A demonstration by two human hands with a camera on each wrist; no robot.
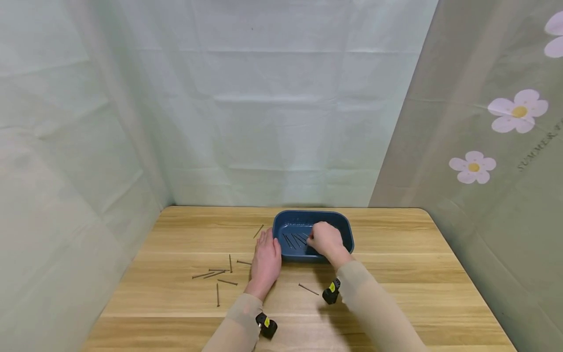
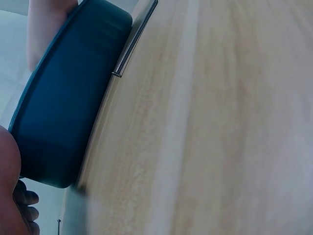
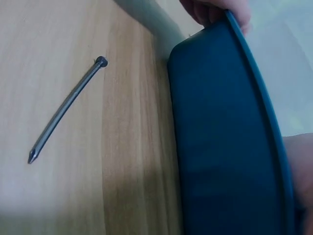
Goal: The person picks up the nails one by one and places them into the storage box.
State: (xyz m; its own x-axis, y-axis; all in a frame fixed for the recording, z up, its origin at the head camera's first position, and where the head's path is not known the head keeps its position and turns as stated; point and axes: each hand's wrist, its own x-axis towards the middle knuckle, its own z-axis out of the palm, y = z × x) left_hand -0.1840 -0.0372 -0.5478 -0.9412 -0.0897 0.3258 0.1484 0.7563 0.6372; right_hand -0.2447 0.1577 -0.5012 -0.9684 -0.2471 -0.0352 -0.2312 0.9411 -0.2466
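Blue tray (image 1: 303, 258) stands upright near the far edge of the wooden worktop (image 1: 422, 283), right of the scattered nails. Left hand (image 1: 267, 257) holds the tray's left end: thumb at the rim, fingers lying along the outside of the wall. Right hand (image 1: 327, 239) is inside the tray toward its right part, narrow, fingers curled down near the floor; can't tell if a nail is pinched, fingertips hidden. Several dark nails (image 1: 288, 241) lie in the tray just left of the right hand, slanted, roughly side by side. Loose nails (image 1: 227, 282) on the worktop left of the left hand, eight visible, pointing different ways, some crossing or touching; one of these sits farther back, just beside the tray's left end. A single nail (image 1: 309, 289) lies in front of the tray between the forearms, apart from it; right wrist view shows its round head and pointed tip. Beige sleeves (image 1: 374, 303), black wrist cameras (image 1: 331, 291). Pale curtain (image 1: 281, 122) behind, flower prints (image 1: 473, 167) on the right side.
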